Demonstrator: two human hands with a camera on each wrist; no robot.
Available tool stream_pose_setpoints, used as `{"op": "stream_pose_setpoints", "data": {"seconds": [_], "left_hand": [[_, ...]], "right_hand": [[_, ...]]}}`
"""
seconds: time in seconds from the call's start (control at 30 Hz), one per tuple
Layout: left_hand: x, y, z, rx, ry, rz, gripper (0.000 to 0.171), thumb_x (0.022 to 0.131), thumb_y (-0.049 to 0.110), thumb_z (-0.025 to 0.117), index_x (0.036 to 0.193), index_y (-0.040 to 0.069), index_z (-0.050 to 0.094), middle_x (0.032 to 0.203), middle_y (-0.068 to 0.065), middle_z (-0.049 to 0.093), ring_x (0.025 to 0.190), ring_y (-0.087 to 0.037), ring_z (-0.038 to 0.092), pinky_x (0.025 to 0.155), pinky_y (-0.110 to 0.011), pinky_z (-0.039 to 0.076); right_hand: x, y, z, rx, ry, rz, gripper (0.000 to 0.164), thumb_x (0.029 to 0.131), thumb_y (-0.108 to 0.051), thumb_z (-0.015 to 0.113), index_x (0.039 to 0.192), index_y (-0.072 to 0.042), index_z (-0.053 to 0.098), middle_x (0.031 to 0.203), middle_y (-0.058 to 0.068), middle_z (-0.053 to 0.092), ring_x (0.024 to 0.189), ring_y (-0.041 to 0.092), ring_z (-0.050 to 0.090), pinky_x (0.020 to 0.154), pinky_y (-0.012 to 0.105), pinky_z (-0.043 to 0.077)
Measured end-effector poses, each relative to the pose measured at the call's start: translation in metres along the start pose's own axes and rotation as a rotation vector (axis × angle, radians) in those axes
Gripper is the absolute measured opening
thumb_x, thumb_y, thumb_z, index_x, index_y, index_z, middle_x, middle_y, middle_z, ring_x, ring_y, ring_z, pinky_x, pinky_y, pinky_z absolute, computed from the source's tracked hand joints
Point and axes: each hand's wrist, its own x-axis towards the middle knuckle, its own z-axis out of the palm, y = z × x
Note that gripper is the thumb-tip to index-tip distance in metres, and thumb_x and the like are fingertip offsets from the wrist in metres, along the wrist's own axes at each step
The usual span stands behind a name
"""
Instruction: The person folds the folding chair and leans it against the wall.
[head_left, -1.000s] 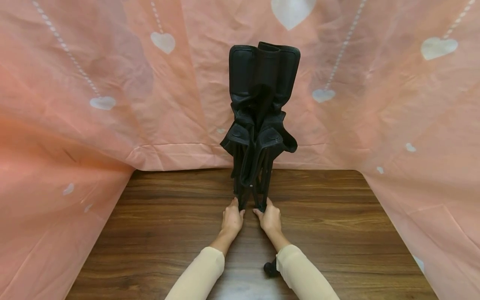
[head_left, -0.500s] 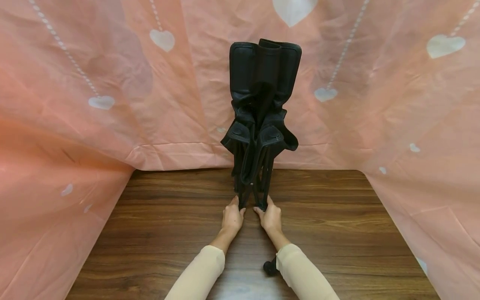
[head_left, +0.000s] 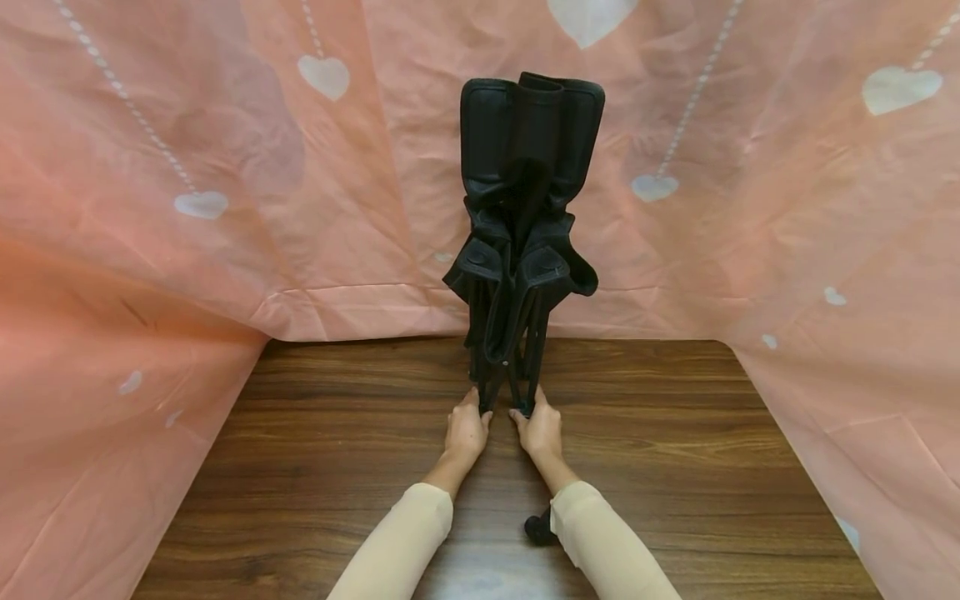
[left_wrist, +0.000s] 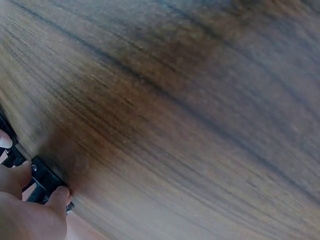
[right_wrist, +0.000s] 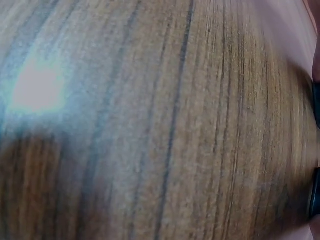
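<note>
A folded black folding chair (head_left: 517, 200) stands upright at the middle of the table, its dark fabric bunched between the legs. My left hand (head_left: 465, 437) grips the lower end of its left legs. On the other side, my right hand (head_left: 542, 433) holds the lower end of the right legs. The left wrist view has a black plastic foot piece (left_wrist: 45, 180) pinched between my left thumb and fingers. Only slivers of a black chair part (right_wrist: 316, 192) show at the right edge of the right wrist view.
The chair stands on a wood-grain table (head_left: 337, 467). Behind it and at both sides hangs a pink cloth (head_left: 360, 167) with white hearts. A small black rounded thing (head_left: 538, 530) lies partly hidden by my right sleeve (head_left: 600, 533).
The folding chair and both hands have shifted slightly upward in the head view, away from me. Both hands keep their hold on the chair.
</note>
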Motion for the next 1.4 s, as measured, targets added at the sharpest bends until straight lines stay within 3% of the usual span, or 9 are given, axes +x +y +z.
{"op": "stream_pose_setpoints", "data": {"seconds": [0.17, 0.43, 0.7, 0.83, 1.07, 1.4], "left_hand": [[0.0, 0.0, 0.001, 0.007, 0.002, 0.018, 0.047, 0.088, 0.01, 0.069, 0.129, -0.007, 0.056, 0.128, -0.021, 0.062, 0.113, -0.037, 0.064, 0.094, -0.052, 0.052], [0.001, 0.001, -0.001, -0.011, -0.007, 0.012, 0.046, 0.087, 0.009, 0.07, 0.128, -0.007, 0.057, 0.128, -0.021, 0.063, 0.11, -0.04, 0.064, 0.093, -0.056, 0.051], [0.001, -0.001, 0.0, -0.02, -0.001, 0.01, 0.044, 0.087, 0.01, 0.07, 0.128, -0.002, 0.058, 0.127, -0.018, 0.064, 0.104, -0.041, 0.067, 0.087, -0.051, 0.056], [0.002, -0.002, -0.001, -0.035, -0.005, 0.002, 0.045, 0.087, 0.009, 0.07, 0.129, -0.002, 0.058, 0.129, -0.019, 0.063, 0.108, -0.041, 0.065, 0.091, -0.05, 0.054], [0.003, -0.003, -0.002, -0.064, 0.027, 0.014, 0.04, 0.085, 0.008, 0.072, 0.123, -0.001, 0.061, 0.113, -0.022, 0.069, 0.095, -0.044, 0.068, 0.078, -0.052, 0.057], [0.009, -0.008, 0.002, -0.067, 0.005, 0.008, 0.045, 0.086, 0.011, 0.072, 0.128, 0.002, 0.059, 0.117, -0.02, 0.068, 0.103, -0.04, 0.067, 0.085, -0.053, 0.055]], "right_hand": [[0.0, -0.004, 0.0, -0.025, 0.0, 0.015, 0.054, 0.081, -0.013, 0.078, 0.126, 0.005, 0.054, 0.1, 0.03, 0.07, 0.094, 0.044, 0.069, 0.078, 0.052, 0.057], [0.001, -0.011, -0.001, -0.059, -0.062, 0.083, 0.068, 0.084, -0.012, 0.075, 0.139, 0.011, 0.041, 0.113, 0.035, 0.064, 0.103, 0.046, 0.065, 0.085, 0.052, 0.056], [0.001, -0.01, 0.001, -0.05, -0.037, 0.111, 0.055, 0.084, -0.014, 0.076, 0.13, 0.003, 0.051, 0.107, 0.03, 0.068, 0.1, 0.044, 0.067, 0.083, 0.052, 0.056], [0.0, -0.009, 0.002, -0.062, -0.041, 0.104, 0.064, 0.085, -0.015, 0.075, 0.137, 0.005, 0.046, 0.111, 0.031, 0.067, 0.101, 0.044, 0.067, 0.084, 0.052, 0.056], [0.001, -0.009, 0.007, -0.076, -0.034, 0.103, 0.072, 0.085, -0.017, 0.075, 0.144, 0.006, 0.039, 0.115, 0.033, 0.064, 0.103, 0.044, 0.066, 0.086, 0.05, 0.056], [0.004, -0.003, 0.01, -0.082, 0.005, 0.054, 0.071, 0.084, -0.016, 0.076, 0.142, 0.007, 0.042, 0.11, 0.034, 0.065, 0.099, 0.045, 0.067, 0.083, 0.051, 0.056]]}}
